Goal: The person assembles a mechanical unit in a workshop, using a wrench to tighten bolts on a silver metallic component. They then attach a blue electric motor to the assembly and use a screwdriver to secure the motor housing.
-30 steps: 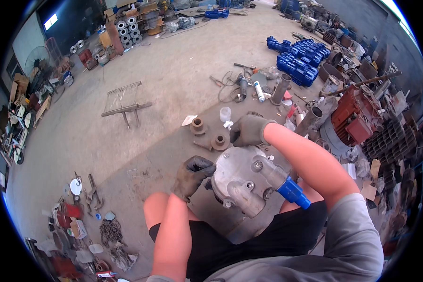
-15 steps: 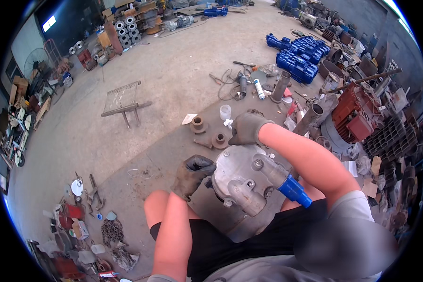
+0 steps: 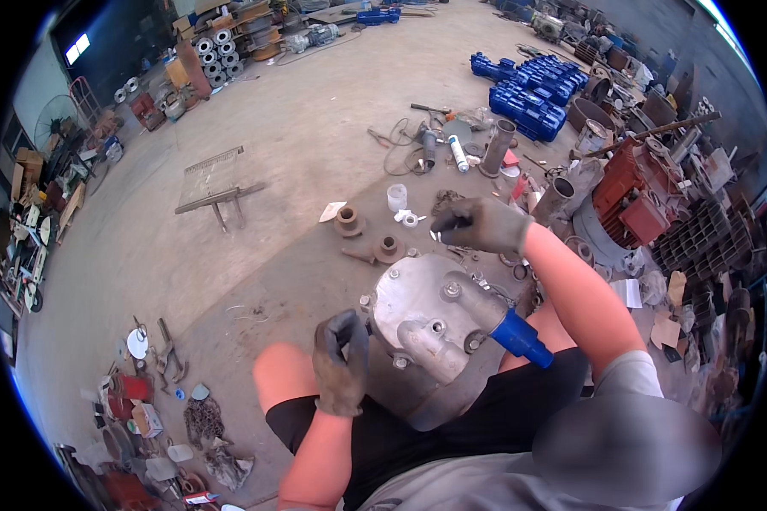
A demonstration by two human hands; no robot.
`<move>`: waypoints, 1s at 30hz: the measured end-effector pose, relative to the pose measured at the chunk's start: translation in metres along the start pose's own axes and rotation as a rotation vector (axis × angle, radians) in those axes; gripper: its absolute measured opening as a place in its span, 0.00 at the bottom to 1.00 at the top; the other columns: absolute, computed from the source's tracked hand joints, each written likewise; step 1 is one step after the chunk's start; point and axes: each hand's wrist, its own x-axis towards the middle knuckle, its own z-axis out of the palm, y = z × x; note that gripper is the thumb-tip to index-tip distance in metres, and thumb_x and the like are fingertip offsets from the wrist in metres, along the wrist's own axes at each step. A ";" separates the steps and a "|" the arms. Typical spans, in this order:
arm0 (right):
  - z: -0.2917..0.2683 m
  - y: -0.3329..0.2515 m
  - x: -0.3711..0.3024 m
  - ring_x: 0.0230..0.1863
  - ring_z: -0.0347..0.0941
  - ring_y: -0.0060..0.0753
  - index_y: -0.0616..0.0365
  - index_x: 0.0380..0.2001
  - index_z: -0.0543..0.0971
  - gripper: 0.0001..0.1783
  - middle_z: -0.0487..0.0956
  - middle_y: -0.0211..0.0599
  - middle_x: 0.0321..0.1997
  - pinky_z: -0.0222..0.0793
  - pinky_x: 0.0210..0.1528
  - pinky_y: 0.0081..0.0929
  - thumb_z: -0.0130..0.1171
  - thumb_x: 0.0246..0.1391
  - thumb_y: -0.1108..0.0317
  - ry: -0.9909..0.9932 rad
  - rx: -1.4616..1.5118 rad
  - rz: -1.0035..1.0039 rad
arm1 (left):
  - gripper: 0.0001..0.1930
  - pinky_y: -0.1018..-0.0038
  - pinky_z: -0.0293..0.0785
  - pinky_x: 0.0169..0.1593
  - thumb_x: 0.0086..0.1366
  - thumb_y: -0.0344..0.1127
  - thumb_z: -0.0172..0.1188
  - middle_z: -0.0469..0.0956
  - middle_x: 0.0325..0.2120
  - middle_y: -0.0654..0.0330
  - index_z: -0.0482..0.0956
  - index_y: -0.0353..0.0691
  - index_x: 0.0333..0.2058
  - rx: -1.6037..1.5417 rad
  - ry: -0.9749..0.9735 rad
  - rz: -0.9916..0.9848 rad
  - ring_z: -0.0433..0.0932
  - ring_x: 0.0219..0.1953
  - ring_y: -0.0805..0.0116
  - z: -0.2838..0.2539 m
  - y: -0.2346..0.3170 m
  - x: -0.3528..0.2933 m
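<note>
A round grey metal housing [image 3: 413,294] stands between my knees. Its cover has bolts around the rim and two stubby pipe outlets, one ending in a blue stepped fitting [image 3: 521,337]. At its left edge, beside a rim bolt [image 3: 366,301], is my gloved left hand [image 3: 341,362]. Its fingers are curled inward, and whether they hold anything is hidden. Beyond the far right of the cover, my gloved right hand [image 3: 486,226] pinches a small shiny metal piece [image 3: 435,236] at its fingertips. The exact kind of that piece is too small to tell.
Two rusty flanged collars [image 3: 347,221] and a white plastic cup [image 3: 397,198] sit on the floor ahead. Farther right are an angle grinder [image 3: 429,149], a steel pipe [image 3: 498,146], blue motors [image 3: 528,111] and a red motor [image 3: 635,192]. A low metal stand [image 3: 217,183] is ahead left.
My right hand has moved right from the cover's far edge and now shows a small metal piece. My left hand has drawn back toward me and turned upright.
</note>
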 end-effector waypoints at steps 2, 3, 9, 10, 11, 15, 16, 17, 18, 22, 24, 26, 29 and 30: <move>-0.006 0.018 -0.043 0.48 0.84 0.27 0.55 0.52 0.89 0.17 0.88 0.37 0.48 0.80 0.54 0.31 0.72 0.61 0.66 0.001 0.148 0.110 | 0.16 0.65 0.80 0.52 0.66 0.31 0.74 0.82 0.45 0.50 0.80 0.32 0.48 0.034 0.011 0.108 0.83 0.44 0.58 -0.001 0.007 -0.031; -0.004 0.034 -0.061 0.48 0.84 0.26 0.55 0.52 0.89 0.16 0.88 0.36 0.48 0.80 0.53 0.31 0.73 0.61 0.67 0.023 0.156 0.047 | 0.17 0.64 0.81 0.51 0.65 0.30 0.75 0.81 0.45 0.50 0.79 0.32 0.48 0.084 -0.022 0.198 0.83 0.44 0.57 0.003 0.019 -0.043; 0.037 0.058 -0.092 0.45 0.83 0.24 0.57 0.51 0.89 0.17 0.88 0.34 0.44 0.80 0.50 0.30 0.77 0.58 0.69 0.120 0.172 -0.005 | 0.17 0.69 0.82 0.44 0.63 0.29 0.77 0.79 0.43 0.53 0.79 0.33 0.45 0.033 -0.088 0.032 0.83 0.38 0.63 0.020 -0.001 -0.068; 0.038 0.058 -0.090 0.45 0.84 0.25 0.57 0.50 0.89 0.17 0.88 0.35 0.44 0.81 0.49 0.30 0.78 0.58 0.69 0.127 0.113 0.026 | 0.16 0.70 0.82 0.43 0.63 0.30 0.77 0.79 0.43 0.53 0.79 0.33 0.44 -0.075 -0.089 -0.127 0.83 0.36 0.64 0.018 -0.007 -0.070; 0.039 0.059 -0.089 0.44 0.84 0.26 0.57 0.49 0.89 0.17 0.88 0.35 0.43 0.81 0.48 0.31 0.78 0.57 0.68 0.134 0.053 0.057 | 0.15 0.70 0.81 0.42 0.64 0.29 0.77 0.79 0.43 0.54 0.79 0.34 0.44 0.028 -0.108 0.034 0.82 0.36 0.65 0.017 -0.011 -0.069; 0.047 0.065 -0.087 0.40 0.86 0.31 0.58 0.45 0.89 0.15 0.88 0.39 0.42 0.82 0.45 0.33 0.79 0.55 0.67 0.224 0.195 -0.081 | 0.13 0.72 0.80 0.39 0.66 0.27 0.75 0.79 0.42 0.56 0.80 0.34 0.44 0.084 -0.095 0.168 0.82 0.35 0.69 0.022 -0.020 -0.068; 0.046 0.073 -0.085 0.39 0.86 0.32 0.58 0.44 0.89 0.15 0.88 0.40 0.42 0.82 0.45 0.33 0.79 0.55 0.67 0.240 0.120 -0.201 | 0.13 0.72 0.80 0.39 0.66 0.26 0.74 0.79 0.42 0.56 0.80 0.34 0.44 0.004 -0.077 0.072 0.81 0.35 0.70 0.024 -0.020 -0.070; 0.045 0.078 -0.085 0.39 0.86 0.33 0.58 0.44 0.89 0.14 0.88 0.41 0.42 0.83 0.45 0.33 0.79 0.55 0.67 0.257 0.045 -0.319 | 0.12 0.72 0.80 0.39 0.66 0.26 0.74 0.80 0.42 0.56 0.79 0.34 0.44 0.068 -0.072 0.139 0.81 0.35 0.70 0.024 -0.019 -0.069; 0.046 0.077 -0.085 0.39 0.86 0.34 0.58 0.45 0.90 0.15 0.88 0.41 0.43 0.82 0.46 0.33 0.79 0.55 0.67 0.252 0.038 -0.221 | 0.12 0.72 0.80 0.39 0.67 0.26 0.73 0.80 0.42 0.57 0.79 0.34 0.44 0.127 -0.067 0.205 0.81 0.35 0.71 0.025 -0.017 -0.067; 0.050 0.064 -0.086 0.40 0.85 0.34 0.58 0.45 0.90 0.14 0.88 0.41 0.42 0.82 0.47 0.32 0.78 0.56 0.67 0.237 0.202 -0.069 | 0.11 0.64 0.81 0.47 0.65 0.28 0.74 0.82 0.43 0.53 0.82 0.35 0.43 -0.135 -0.008 -0.117 0.83 0.42 0.56 0.034 -0.004 -0.076; 0.047 0.068 -0.087 0.38 0.85 0.30 0.59 0.43 0.90 0.13 0.89 0.42 0.41 0.82 0.45 0.31 0.78 0.57 0.67 0.240 0.174 -0.238 | 0.11 0.62 0.81 0.49 0.65 0.29 0.74 0.82 0.43 0.52 0.82 0.35 0.43 -0.198 -0.008 -0.183 0.83 0.45 0.55 0.034 0.002 -0.075; 0.046 0.070 -0.090 0.40 0.85 0.30 0.58 0.45 0.90 0.13 0.89 0.41 0.42 0.82 0.46 0.31 0.77 0.58 0.68 0.230 0.131 -0.075 | 0.12 0.63 0.81 0.50 0.65 0.28 0.75 0.82 0.43 0.53 0.82 0.35 0.42 -0.123 -0.037 -0.104 0.82 0.46 0.58 0.032 0.000 -0.073; 0.043 0.065 -0.090 0.41 0.85 0.32 0.58 0.45 0.90 0.13 0.89 0.40 0.42 0.82 0.46 0.32 0.77 0.58 0.68 0.195 0.154 0.025 | 0.13 0.66 0.81 0.51 0.63 0.28 0.76 0.81 0.43 0.55 0.81 0.36 0.42 0.042 -0.076 0.055 0.81 0.46 0.63 0.028 -0.006 -0.073; 0.040 0.063 -0.088 0.41 0.86 0.33 0.58 0.45 0.90 0.13 0.89 0.41 0.41 0.82 0.46 0.33 0.77 0.57 0.68 0.185 0.171 0.034 | 0.12 0.66 0.81 0.51 0.64 0.28 0.76 0.81 0.43 0.55 0.81 0.36 0.42 0.043 -0.082 0.068 0.81 0.46 0.63 0.028 -0.008 -0.072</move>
